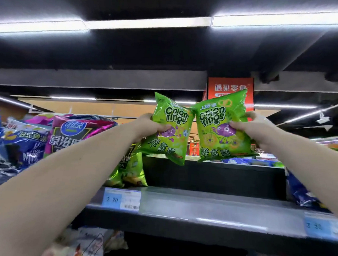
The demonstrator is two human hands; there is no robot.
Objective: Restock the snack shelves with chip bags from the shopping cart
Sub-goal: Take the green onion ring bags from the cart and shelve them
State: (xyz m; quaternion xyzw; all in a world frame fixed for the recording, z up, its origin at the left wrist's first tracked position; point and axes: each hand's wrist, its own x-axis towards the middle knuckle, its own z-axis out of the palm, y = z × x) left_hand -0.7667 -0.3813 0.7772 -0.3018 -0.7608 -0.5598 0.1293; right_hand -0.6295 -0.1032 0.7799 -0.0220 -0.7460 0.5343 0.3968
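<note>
Above the shelf point(209, 204), my left hand point(150, 127) grips the left onion-rings bag point(174, 116) in curled fingers, my right hand point(255, 127) the right onion-rings bag point(213, 118). Neither is shelved yet; I judge the gap below needs filling.

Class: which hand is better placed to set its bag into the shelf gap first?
Probably the right hand: the right bag hangs over the bare middle of the shelf, while the left hand holds the left bag at the gap's edge, above stocked bags.

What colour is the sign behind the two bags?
The sign is orange-red with white writing, seen in the head view.
</note>
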